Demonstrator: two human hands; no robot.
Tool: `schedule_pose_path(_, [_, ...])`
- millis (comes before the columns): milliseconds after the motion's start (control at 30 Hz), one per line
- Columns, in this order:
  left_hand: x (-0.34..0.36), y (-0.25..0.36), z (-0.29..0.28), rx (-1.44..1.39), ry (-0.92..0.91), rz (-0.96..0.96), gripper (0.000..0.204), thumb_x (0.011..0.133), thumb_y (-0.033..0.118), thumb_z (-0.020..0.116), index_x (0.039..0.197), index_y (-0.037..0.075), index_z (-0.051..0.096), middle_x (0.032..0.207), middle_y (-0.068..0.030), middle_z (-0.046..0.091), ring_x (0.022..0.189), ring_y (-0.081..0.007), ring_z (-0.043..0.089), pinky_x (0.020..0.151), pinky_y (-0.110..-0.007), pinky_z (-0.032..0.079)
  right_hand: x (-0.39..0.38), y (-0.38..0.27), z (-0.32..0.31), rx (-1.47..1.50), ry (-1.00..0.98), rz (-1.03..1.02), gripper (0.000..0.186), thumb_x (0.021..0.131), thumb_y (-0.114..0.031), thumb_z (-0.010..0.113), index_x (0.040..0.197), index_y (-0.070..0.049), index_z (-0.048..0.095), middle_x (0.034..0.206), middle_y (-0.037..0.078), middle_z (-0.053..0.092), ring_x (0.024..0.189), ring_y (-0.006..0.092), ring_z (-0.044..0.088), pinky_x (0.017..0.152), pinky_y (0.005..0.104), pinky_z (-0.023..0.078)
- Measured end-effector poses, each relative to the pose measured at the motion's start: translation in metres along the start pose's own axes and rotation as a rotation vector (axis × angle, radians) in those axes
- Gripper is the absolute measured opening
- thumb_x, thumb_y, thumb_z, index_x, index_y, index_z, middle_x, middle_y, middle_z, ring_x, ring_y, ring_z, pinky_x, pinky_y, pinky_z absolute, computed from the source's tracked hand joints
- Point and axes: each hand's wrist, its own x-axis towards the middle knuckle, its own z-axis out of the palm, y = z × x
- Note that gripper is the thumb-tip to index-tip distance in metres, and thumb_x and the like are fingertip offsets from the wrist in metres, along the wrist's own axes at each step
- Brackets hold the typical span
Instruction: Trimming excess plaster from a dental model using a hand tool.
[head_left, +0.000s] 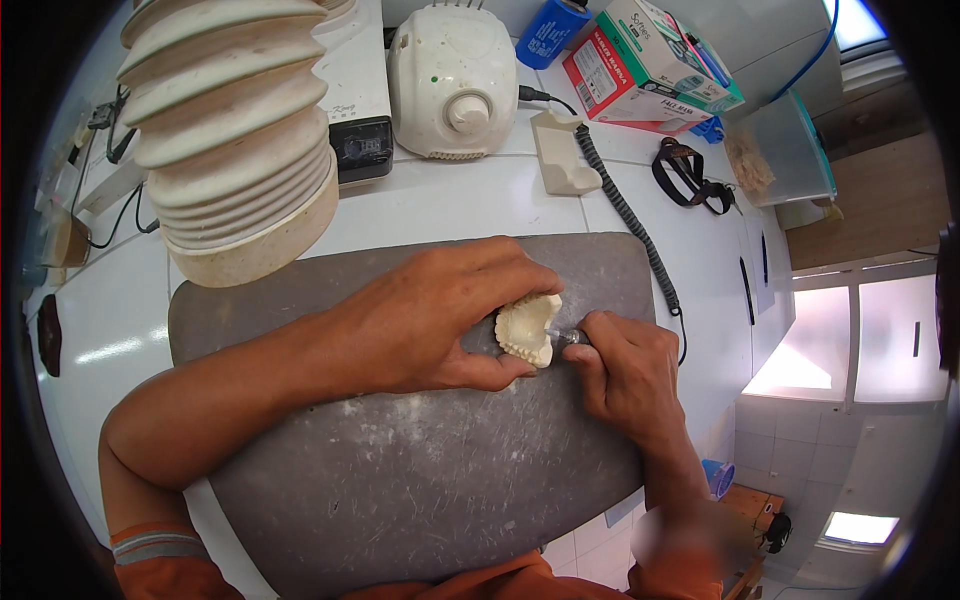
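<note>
A cream-coloured plaster dental cast (522, 332) with a row of teeth along its curved edge is held above the grey mat. My left hand (425, 315) grips it between thumb and fingers from the left side. In my right hand (640, 372) is a slim rotary handpiece (572, 338), its body mostly hidden by the fingers. The handpiece's tip meets the inner side of the cast; whether it touches cannot be made out exactly. Pale dust and scratches mark the grey mat (430, 490) beneath both hands.
A ribbed extraction hose (235, 140) hangs at the upper left. Behind the mat stand a white control unit (455, 85) with a knob, a cream handpiece rest (562, 155) and stacked mask boxes (650, 75). A coiled black cord (622, 200) runs down the right side, near a dark strap (690, 178).
</note>
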Motion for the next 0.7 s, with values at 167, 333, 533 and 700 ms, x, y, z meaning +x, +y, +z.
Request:
schedule_pose_path(167, [-0.0006,0.0000,-0.0002,0.011,-0.002,0.012,0.070,0.081,0.019,0.099,0.142,0.002,0.070,0.131,-0.0155,0.074,0.120,-0.0344,0.075,0.104,-0.044,0.061,0.0010,-0.0012,0.0007,-0.016,-0.015,0.018,0.041,0.110,-0.044,0.072,0.090,-0.009,0.062,0.071,0.008,0.060,0.059,0.0308,0.065,0.055,0.0443,0.047])
schedule_pose_path(333, [0.0001,0.0005,-0.0002,0.004,-0.014,-0.007,0.070,0.081,0.018,0.099,0.143,0.003,0.070,0.132,-0.0155,0.074,0.121,-0.0344,0.075,0.104,-0.044,0.061,-0.0002,0.0023,-0.0011,0.006,-0.015,-0.016,0.041,0.110,-0.044,0.072,0.090,-0.010,0.062,0.071,0.007,0.060,0.060,0.0303,0.066,0.055,0.0439,0.047])
schedule_pose_path(533, [-0.0001,0.0006,-0.0006,0.007,-0.013,-0.005,0.070,0.080,0.017,0.099,0.143,0.003,0.070,0.132,-0.0155,0.074,0.121,-0.0345,0.075,0.103,-0.044,0.061,0.0010,-0.0014,-0.0013,-0.010,-0.019,0.018,0.040,0.109,-0.043,0.074,0.090,-0.009,0.063,0.071,0.007,0.060,0.059,0.0303,0.066,0.055,0.0442,0.047])
schedule_pose_path(700, [-0.0004,-0.0003,0.0003,0.000,0.002,0.008,0.070,0.081,0.018,0.099,0.143,0.003,0.070,0.132,-0.0154,0.074,0.121,-0.0346,0.075,0.103,-0.044,0.061,0.0012,-0.0024,0.0002,-0.022,-0.005,0.023,0.040,0.109,-0.043,0.074,0.090,-0.009,0.063,0.071,0.007,0.061,0.058,0.0298,0.065,0.054,0.0440,0.047])
